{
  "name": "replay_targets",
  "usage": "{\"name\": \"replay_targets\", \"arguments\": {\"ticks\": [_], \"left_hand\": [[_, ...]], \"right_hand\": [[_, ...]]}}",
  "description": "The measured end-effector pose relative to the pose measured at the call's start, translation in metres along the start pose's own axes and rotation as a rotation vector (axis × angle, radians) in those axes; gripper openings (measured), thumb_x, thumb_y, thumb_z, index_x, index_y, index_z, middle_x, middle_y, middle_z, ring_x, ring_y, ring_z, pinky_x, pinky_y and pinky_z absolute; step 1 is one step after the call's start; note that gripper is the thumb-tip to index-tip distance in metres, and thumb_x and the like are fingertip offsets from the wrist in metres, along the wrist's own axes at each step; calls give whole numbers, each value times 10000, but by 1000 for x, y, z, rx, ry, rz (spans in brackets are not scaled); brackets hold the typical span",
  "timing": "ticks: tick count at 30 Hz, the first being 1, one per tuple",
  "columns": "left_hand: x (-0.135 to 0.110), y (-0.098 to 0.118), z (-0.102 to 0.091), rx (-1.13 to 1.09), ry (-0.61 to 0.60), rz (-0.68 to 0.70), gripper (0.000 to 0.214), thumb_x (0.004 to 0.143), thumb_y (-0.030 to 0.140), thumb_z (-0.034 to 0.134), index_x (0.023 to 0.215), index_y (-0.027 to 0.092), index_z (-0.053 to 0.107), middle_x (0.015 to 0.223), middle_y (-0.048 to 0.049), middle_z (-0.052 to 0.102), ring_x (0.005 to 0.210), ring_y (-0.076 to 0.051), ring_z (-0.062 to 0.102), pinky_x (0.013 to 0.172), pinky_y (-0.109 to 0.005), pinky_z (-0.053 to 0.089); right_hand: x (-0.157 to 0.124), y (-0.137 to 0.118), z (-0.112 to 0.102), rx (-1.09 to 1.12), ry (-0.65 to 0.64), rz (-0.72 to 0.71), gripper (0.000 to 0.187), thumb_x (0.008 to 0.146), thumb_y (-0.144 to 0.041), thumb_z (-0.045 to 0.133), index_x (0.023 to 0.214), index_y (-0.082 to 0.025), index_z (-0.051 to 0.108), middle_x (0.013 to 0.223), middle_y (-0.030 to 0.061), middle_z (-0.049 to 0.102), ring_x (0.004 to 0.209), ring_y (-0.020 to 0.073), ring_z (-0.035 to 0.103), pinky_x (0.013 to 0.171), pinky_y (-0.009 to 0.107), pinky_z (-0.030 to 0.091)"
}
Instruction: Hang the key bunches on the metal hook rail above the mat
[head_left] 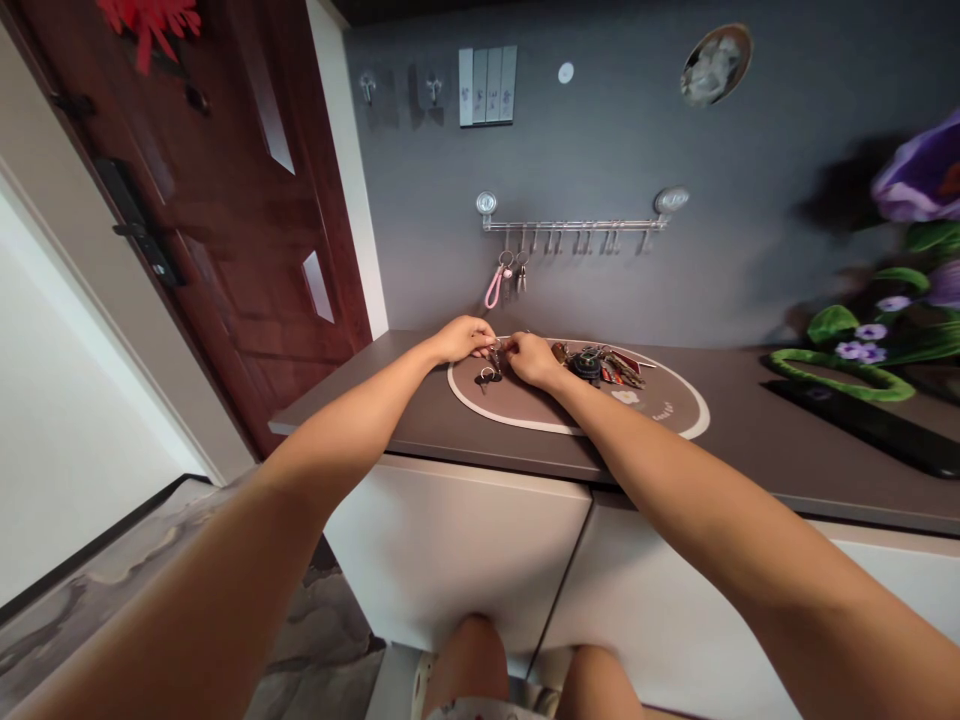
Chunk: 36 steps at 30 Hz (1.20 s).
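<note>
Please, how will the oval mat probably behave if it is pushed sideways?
The mat looks thin, so it probably bends easily. Lying flat, it seems unlikely to roll or tip. The pile resting on it may shift along if it slides.

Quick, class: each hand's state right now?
Left hand: closed, holding keys.
Right hand: curled beside them; its grip cannot be told.

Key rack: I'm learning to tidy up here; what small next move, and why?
Perhaps lift the small metal item between left hand and right hand toward the rack: a pink strap hangs there, and hooks further right are bare.
</note>
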<state>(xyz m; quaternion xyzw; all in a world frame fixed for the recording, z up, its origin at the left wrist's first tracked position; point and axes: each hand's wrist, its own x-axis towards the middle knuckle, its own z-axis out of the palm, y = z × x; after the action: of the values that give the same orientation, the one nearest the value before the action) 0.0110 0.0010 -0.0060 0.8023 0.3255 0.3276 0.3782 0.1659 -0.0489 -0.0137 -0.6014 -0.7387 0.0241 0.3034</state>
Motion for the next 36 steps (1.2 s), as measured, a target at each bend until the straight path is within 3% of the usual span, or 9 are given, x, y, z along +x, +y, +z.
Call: {"name": "replay_targets", "arguments": {"ticks": [4,9,14,23,36], "left_hand": [[-1,4,3,-193,49,-100,52,798,134,527,775,93,550,682,-26,608,639,-77,598,736,-288,488],[-2,7,2,-355,84,-116,32,811,119,516,796,99,536,708,-26,613,667,-83,610,790,-326,488],[-3,9,2,-482,94,-115,24,808,119,522,792,102,528,746,-25,609,706,-82,609,826,-334,474],[-5,13,3,-544,91,-114,13,811,101,509,804,103,519,741,-6,588,712,-73,601,880,-348,443],[-6,14,8,-537,88,-94,123,781,200,578,862,121,530,743,-14,599,687,-72,596,823,-348,472]], "right_hand": [[-2,-1,-1,21,13,-8,205,738,-93,447,839,-137,619,903,115,645,822,184,574,762,264,394],[-2,-2,-1,149,98,-15,300,732,-102,439,1020,-137,517,927,89,615,801,155,544,752,268,395],[-3,-5,-4,304,133,-46,250,731,-156,438,976,-162,487,861,36,590,751,128,515,729,264,395],[-5,-7,-6,383,159,-111,125,751,-274,463,783,-169,524,813,12,569,743,114,493,749,259,392],[3,6,-1,507,212,-67,162,754,-319,467,772,-170,527,712,-3,577,679,112,522,692,246,419]]}}
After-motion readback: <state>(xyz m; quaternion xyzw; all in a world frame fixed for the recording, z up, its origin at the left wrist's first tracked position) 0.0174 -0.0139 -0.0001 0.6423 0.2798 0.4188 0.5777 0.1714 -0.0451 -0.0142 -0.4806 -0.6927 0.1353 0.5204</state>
